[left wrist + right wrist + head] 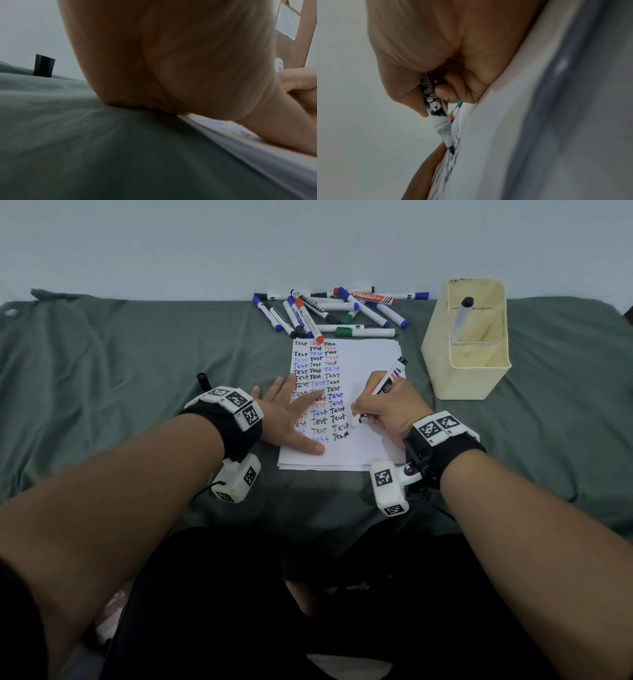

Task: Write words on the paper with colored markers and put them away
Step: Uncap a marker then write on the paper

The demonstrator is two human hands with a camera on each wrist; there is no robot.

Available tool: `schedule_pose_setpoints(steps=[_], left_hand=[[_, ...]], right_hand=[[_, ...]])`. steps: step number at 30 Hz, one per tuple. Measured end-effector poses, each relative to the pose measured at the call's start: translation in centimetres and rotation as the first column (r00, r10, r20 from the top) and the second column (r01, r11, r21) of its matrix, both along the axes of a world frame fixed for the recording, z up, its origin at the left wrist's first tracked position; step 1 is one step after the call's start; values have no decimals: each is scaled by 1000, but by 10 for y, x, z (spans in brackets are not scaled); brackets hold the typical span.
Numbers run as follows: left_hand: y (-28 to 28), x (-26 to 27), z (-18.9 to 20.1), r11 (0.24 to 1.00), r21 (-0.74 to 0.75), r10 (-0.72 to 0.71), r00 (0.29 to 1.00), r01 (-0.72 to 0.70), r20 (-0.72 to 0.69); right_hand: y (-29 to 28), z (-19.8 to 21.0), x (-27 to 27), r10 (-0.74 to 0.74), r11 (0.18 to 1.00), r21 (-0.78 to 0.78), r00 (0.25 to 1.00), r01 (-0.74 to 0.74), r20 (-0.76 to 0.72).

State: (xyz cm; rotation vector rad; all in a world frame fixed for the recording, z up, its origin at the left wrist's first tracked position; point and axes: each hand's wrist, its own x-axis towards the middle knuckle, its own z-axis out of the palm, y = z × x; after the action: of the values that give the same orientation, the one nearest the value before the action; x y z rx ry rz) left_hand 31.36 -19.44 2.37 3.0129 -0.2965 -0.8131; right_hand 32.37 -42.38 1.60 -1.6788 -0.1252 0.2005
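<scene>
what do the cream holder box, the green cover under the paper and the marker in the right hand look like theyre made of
Cream holder box: likely moulded plastic, with thin rigid walls, rounded corners, a matt, scuffed surface.
Green cover: woven fabric, matt; it lies in soft folds and creases.
Marker gripped by the right hand: seemingly smooth white plastic barrel with printed lettering; near the dark tip it looks clear in the right wrist view.

One stack of paper point(370, 354), sheet count not resolvable. One black marker point(382, 392) is held uncapped; one more marker point(460, 320) is stood in the single cream organizer box point(469, 378). Roughly fifteen markers are piled point(329, 313) behind the paper; overlap prevents an exact count. One loose black cap point(203, 380) is seen. Two hands counted.
</scene>
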Motion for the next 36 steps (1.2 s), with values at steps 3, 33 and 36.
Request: schedule_pose_setpoints(steps=[3,33,36], left_hand=[[0,0,0,1000,-5,-3,1000,3,1],[101,11,31,909,-211,416,762,-359,496],[74,14,35,922,-290,376,779,-258,502]], right_hand=[[-1,-2,1,-25,997,72,999,26,-27],[-3,-4,6,63,903,430,981,23,-185],[-3,-5,7,82,905,426,983,-3,-166]])
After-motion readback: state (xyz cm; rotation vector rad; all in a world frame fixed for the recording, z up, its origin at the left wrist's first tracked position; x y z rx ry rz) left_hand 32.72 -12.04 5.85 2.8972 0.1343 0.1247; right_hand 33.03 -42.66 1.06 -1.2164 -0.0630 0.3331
